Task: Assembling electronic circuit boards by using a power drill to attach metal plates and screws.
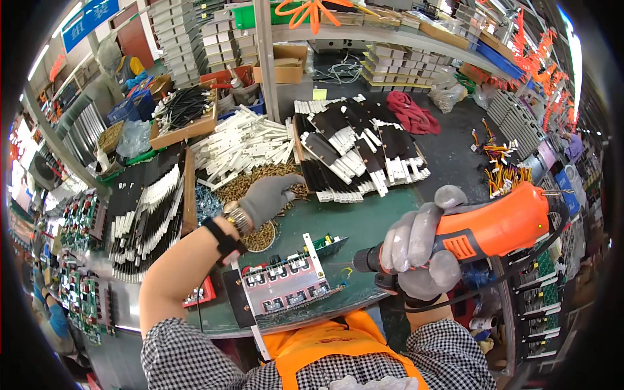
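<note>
My right hand (416,250), in a grey glove, is wrapped round an orange electric drill (500,221) with a black chuck. Its thin bit points left, towards a circuit board assembly (286,286) lying in front of me. That assembly has a pale metal plate, rows of dark components and white strips at its edges. My gloved left hand (265,200) reaches over a heap of brass-coloured screws (250,185), its fingers drawn together at the heap's right edge. Whether a screw is between them cannot be made out. Below that wrist sits a round bowl of similar screws (262,238).
Behind the screws lie a pile of white strips (244,146) and stacked black panels with white strips (357,149). A red cloth (413,112) and coloured wire bundles (504,166) are farther right. A metal post (265,58) rises at the back. The drill's black cable (513,268) trails below it.
</note>
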The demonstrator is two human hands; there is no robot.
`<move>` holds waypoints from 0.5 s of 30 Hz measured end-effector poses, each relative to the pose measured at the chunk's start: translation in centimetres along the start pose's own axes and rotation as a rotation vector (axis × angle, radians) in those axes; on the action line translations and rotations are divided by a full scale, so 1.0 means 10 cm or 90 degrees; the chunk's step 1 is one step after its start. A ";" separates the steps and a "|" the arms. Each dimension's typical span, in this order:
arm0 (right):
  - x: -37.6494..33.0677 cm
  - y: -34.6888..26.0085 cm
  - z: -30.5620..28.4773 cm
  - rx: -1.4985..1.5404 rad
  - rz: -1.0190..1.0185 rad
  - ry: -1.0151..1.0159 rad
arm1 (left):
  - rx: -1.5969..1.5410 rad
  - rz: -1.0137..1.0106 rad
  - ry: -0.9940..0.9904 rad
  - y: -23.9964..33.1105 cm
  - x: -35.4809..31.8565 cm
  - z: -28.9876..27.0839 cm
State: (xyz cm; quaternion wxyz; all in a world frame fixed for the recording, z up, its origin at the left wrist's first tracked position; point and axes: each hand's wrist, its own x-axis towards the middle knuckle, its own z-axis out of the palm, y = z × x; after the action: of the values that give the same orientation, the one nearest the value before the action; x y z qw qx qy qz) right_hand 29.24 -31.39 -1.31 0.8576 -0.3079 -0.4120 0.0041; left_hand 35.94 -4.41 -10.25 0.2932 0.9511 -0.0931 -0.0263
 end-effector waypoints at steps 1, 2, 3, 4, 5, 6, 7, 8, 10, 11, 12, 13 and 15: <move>0.02 0.01 0.00 0.002 -0.001 0.000 | 0.002 0.000 0.000 0.08 -0.10 -0.04; 0.04 0.02 0.00 0.032 -0.034 0.008 | -0.179 -0.016 -0.024 0.16 -0.19 -0.05; 0.06 0.02 0.00 0.061 -0.068 0.018 | -0.360 -0.030 -0.049 0.25 -0.29 -0.05; 0.08 0.00 -0.02 0.062 -0.070 0.018 | -0.358 -0.029 -0.049 0.39 -0.42 -0.05; 0.09 -0.02 -0.05 0.054 -0.114 -0.003 | -0.420 -0.012 -0.022 0.53 -0.54 -0.04; 0.10 -0.03 -0.07 0.046 -0.158 -0.023 | -0.483 0.006 0.006 0.63 -0.66 -0.04; 0.10 -0.05 -0.05 0.032 -0.170 -0.016 | -0.483 0.006 0.004 0.69 -0.74 -0.05; 0.09 -0.08 -0.03 0.030 -0.170 -0.013 | -0.500 -0.003 -0.033 0.75 -0.81 -0.07; 0.08 -0.08 0.00 0.048 -0.158 -0.021 | -0.519 -0.019 -0.064 0.74 -0.91 -0.05; 0.09 -0.07 0.01 0.049 -0.156 -0.021 | -0.512 -0.004 -0.077 0.72 -0.94 -0.03; 0.12 -0.04 0.02 0.034 -0.171 -0.044 | -0.503 0.012 -0.090 0.70 -0.95 -0.03; 0.13 -0.01 0.03 0.019 -0.187 -0.066 | -0.471 0.056 -0.074 0.70 -0.96 -0.03; 0.12 0.01 0.05 0.034 -0.187 -0.059 | -0.498 0.013 -0.092 0.73 -1.02 -0.04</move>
State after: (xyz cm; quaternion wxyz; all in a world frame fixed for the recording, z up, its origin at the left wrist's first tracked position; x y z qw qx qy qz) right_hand 29.72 -30.75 -0.27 0.8371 -0.2205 -0.4913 -0.0965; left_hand 24.81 -8.13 -5.91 0.6262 0.7624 -0.1060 -0.1239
